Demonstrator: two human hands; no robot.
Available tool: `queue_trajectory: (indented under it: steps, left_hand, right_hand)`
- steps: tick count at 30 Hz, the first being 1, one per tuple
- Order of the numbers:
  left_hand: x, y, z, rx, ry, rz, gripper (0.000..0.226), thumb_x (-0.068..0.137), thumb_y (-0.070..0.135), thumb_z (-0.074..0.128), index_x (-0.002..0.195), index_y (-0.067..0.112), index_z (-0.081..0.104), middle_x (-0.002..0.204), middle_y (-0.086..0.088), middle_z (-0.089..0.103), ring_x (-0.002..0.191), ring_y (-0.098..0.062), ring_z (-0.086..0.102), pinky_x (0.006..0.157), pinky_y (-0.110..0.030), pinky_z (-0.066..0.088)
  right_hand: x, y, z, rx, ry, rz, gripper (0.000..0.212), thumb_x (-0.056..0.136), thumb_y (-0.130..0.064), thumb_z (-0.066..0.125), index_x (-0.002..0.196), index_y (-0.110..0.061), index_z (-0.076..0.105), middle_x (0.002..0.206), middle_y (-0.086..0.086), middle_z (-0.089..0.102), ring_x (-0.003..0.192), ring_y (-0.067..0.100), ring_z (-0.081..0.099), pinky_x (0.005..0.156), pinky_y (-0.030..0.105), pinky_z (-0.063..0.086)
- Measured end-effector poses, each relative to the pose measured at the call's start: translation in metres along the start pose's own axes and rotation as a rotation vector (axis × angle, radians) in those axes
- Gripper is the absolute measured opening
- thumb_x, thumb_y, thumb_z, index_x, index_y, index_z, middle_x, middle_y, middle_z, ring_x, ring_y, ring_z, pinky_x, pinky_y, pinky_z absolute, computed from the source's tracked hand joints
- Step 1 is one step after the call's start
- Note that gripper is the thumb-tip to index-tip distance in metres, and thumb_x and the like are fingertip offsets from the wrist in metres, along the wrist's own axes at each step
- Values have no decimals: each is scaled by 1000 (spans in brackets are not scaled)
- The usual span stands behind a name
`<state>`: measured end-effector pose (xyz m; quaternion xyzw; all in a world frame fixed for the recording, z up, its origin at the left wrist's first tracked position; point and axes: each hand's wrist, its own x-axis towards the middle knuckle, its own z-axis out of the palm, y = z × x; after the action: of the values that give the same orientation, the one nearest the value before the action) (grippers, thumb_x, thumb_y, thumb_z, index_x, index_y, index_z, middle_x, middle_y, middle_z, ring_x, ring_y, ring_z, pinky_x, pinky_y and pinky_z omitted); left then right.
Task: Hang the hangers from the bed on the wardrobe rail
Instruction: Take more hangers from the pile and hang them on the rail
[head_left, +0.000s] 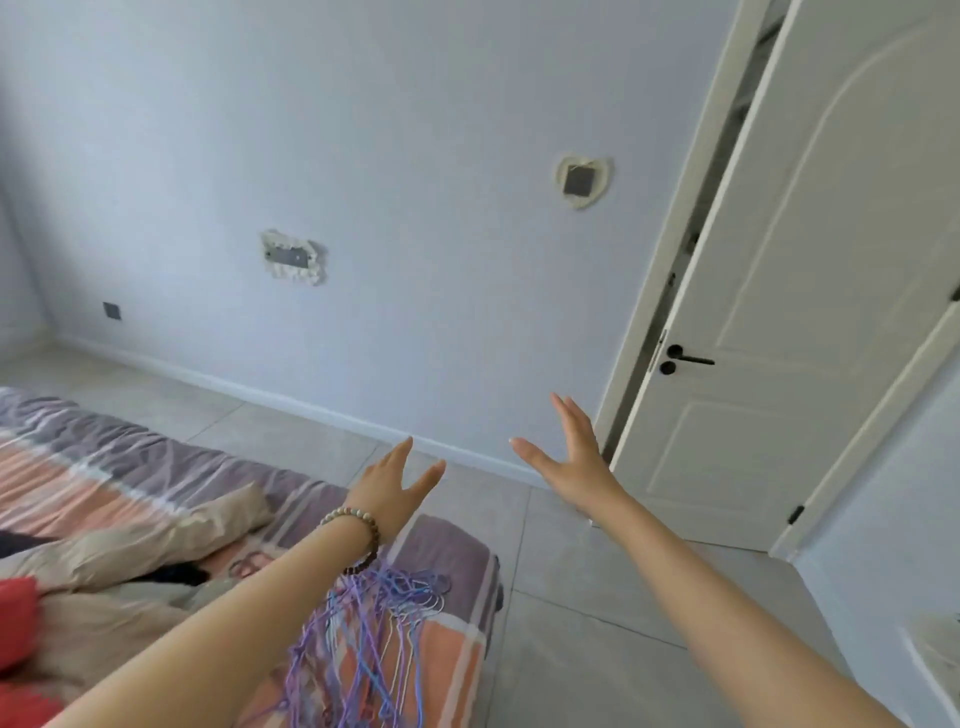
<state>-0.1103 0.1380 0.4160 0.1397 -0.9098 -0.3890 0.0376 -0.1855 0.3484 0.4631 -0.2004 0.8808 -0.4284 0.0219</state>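
Nearest the camera, two bare forearms are seen reaching forward from the lower edge of the view. Beneath the left forearm, a tangled heap of thin wire hangers in purple, blue and white is laid on the near corner of the bed, on a cover striped in orange, grey and white. The hangers are touched by neither hand. To the left of them, crumpled beige bedding is spread over the cover, and a red cloth is seen at the left edge. A beaded bracelet is worn on the left wrist.

Further out, the left hand is held in the air above the bed's far edge, its fingers straight and spread, with nothing in it. The right hand is held apart from it to the right, above the grey tiled floor. Its palm is turned inward, its fingers are straight and its thumb is splayed; nothing is gripped by it either.

Beyond the hands, a white skirting board is seen along the foot of a pale blue wall. On that wall are fixed a frilled plate, a heart-shaped plate higher to the right, and a dark socket low at the left. At the right, a white panelled door with a black lever handle is seen slightly ajar in its frame.
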Motion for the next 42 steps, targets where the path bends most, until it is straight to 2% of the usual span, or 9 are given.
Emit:
queue_trajectory:
  steps: [10,16,20,30,33,35,38,40,42]
  left_hand:
    - [-24,-217,71,-22,-10,-531,81,87,62,38,148,14,16,153,-6,26,136,-25,34,112,-37,29]
    - [-17,-287,150,-152,-34,-762,79,89,59,40,148,12,17,152,-7,29,137,-24,34,113,-35,28]
    - [-1,-313,202,-330,-13,-881,76,90,57,39,148,13,17,151,-8,30,135,-25,36,111,-36,30]
    - [36,-359,291,-533,-36,-1002,68,95,53,30,148,15,13,154,-4,24,139,-25,29,111,-35,25]
    - [39,-365,304,-534,-32,-1025,65,96,47,34,149,13,13,152,-6,26,137,-25,32,110,-34,28]
    - [39,-367,307,-528,21,-1031,60,97,38,40,147,12,20,148,-7,35,132,-24,39,106,-31,33]
    - [35,-363,302,-570,152,-1032,50,94,24,51,140,9,36,138,-10,47,124,-24,48,100,-30,38]
    - [35,-353,288,-577,222,-1005,47,93,23,54,136,8,41,133,-10,51,121,-24,50,97,-31,40]
    - [40,-336,269,-585,263,-943,49,91,29,55,134,12,42,131,-9,51,117,-23,52,97,-33,42]
  right_hand:
    - [12,124,225,14,-414,247,86,84,-48,61,150,-20,15,158,1,6,146,17,7,118,37,14]
    - [5,220,311,72,-546,428,84,83,-41,66,149,-15,20,156,5,20,143,19,20,115,33,19]
    - [8,278,354,110,-578,556,82,82,-44,67,147,-17,24,154,6,26,140,22,28,114,37,26]
    - [16,361,438,291,-572,754,62,93,-20,57,146,-6,27,147,13,37,133,27,40,109,39,34]
    - [12,373,452,343,-534,816,53,93,-10,55,141,-1,35,129,18,53,112,27,56,86,31,50]
    - [11,374,454,361,-503,787,37,91,-1,55,127,0,49,97,11,63,85,18,59,65,19,48]
    - [13,366,448,402,-480,719,20,89,3,56,109,-2,55,75,1,64,76,17,58,70,25,45]
    - [18,349,436,495,-480,684,22,90,2,55,111,-5,50,75,1,69,84,23,62,78,33,50]
    - [26,323,416,596,-486,644,26,92,0,53,115,-7,46,82,4,70,79,21,66,70,29,55]
